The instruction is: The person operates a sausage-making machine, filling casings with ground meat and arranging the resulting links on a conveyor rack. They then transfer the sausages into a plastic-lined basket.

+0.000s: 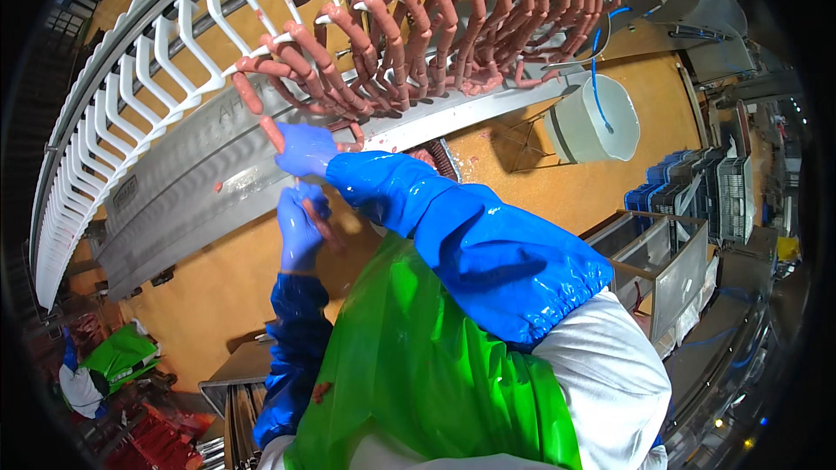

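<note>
Looped strings of pink sausages (418, 43) hang from white hooks along a curved rack (174, 78) above a long steel trough (165, 218). My right hand (300, 150), in a blue glove with a blue sleeve, is closed on a sausage link (266, 130) at the left end of the loops. Just below it, my left hand (300, 222), also gloved, grips a sausage length (324, 231) that dangles beside it. I wear a green apron (392, 357) with scraps of meat on it.
A white bucket (592, 122) with a blue hose stands at right, near stacked crates (697, 191) and a steel cart (662, 287). A co-worker in a green apron (104, 365) is at lower left, beside red meat (170, 435). A steel table edge (235, 370) is below my left arm.
</note>
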A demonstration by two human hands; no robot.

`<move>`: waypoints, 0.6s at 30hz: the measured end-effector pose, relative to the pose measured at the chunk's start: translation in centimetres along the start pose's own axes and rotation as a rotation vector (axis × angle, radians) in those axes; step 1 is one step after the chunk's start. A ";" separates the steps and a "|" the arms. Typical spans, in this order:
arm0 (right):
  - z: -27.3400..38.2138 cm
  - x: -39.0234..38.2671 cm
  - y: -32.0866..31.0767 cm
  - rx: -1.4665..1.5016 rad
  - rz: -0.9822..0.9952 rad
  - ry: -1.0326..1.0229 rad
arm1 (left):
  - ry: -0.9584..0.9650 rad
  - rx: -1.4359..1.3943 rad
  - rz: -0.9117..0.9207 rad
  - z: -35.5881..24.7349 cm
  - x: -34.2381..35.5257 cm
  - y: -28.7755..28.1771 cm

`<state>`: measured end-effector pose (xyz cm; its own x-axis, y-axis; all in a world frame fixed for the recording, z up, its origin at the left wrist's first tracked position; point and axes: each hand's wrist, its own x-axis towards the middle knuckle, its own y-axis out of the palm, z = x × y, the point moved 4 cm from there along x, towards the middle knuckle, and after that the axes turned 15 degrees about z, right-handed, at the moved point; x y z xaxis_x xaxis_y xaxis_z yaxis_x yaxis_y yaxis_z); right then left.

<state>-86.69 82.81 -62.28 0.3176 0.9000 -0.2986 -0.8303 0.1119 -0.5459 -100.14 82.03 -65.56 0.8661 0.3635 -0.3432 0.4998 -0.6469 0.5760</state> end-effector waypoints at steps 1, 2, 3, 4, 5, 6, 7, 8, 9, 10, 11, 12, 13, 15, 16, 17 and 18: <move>-0.1 -0.7 -0.6 -0.015 0.005 0.031 | -0.028 0.124 0.083 0.7 -2.2 -0.5; -1.0 0.0 -1.0 -0.051 -0.056 0.053 | -0.050 0.259 0.172 1.0 -4.1 -0.4; -2.9 1.3 -1.1 -0.085 -0.120 0.077 | -0.142 0.118 0.162 1.7 -5.9 -0.9; -4.9 2.8 -1.5 -0.109 -0.181 0.108 | -0.243 -0.021 0.147 2.4 -7.9 -1.2; -6.9 4.9 -2.4 -0.182 -0.092 0.046 | -0.336 -0.164 0.119 3.2 -8.8 -1.3; -8.8 6.2 -3.4 -0.256 0.002 -0.015 | -0.261 0.270 0.166 3.4 -8.0 -0.7; -9.2 6.3 -3.3 -0.238 0.135 0.036 | -0.185 0.693 0.208 4.1 -6.9 0.4; -8.3 6.1 -4.1 -0.224 0.266 0.080 | -0.135 0.777 0.265 4.5 -5.8 3.0; -7.3 5.7 -4.1 -0.217 0.399 0.121 | -0.075 0.855 0.311 5.2 -4.7 5.3; -6.4 4.9 -3.8 -0.130 0.417 0.072 | -0.044 0.593 0.385 4.8 -3.9 8.4; -5.5 3.7 -3.7 -0.052 0.425 0.024 | 0.212 0.883 0.258 2.9 -3.4 8.9; -5.1 2.7 -3.2 0.033 0.435 -0.021 | 0.465 1.162 0.117 1.4 -3.6 9.4; -5.2 2.0 -2.8 0.204 0.494 -0.057 | 0.579 1.255 -0.003 0.5 -3.0 8.8; -3.6 -1.6 -2.7 0.476 0.558 -0.105 | 0.632 1.257 -0.252 -1.4 -1.5 5.7; -3.2 -2.9 -2.7 0.614 0.587 -0.124 | 0.447 1.183 -0.227 -1.8 -1.0 4.0; -3.5 -3.0 -2.5 0.516 0.636 -0.145 | 0.259 1.121 -0.220 -2.1 -0.9 2.4; -4.3 -2.4 -1.8 0.477 0.551 -0.168 | -0.051 1.056 -0.078 -2.2 -0.7 1.6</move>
<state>-84.04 78.63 -63.94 -0.2442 0.9266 -0.2858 -0.9696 -0.2375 0.0587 -99.92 82.22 -62.80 0.8182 0.4167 -0.3961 0.2685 -0.8861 -0.3777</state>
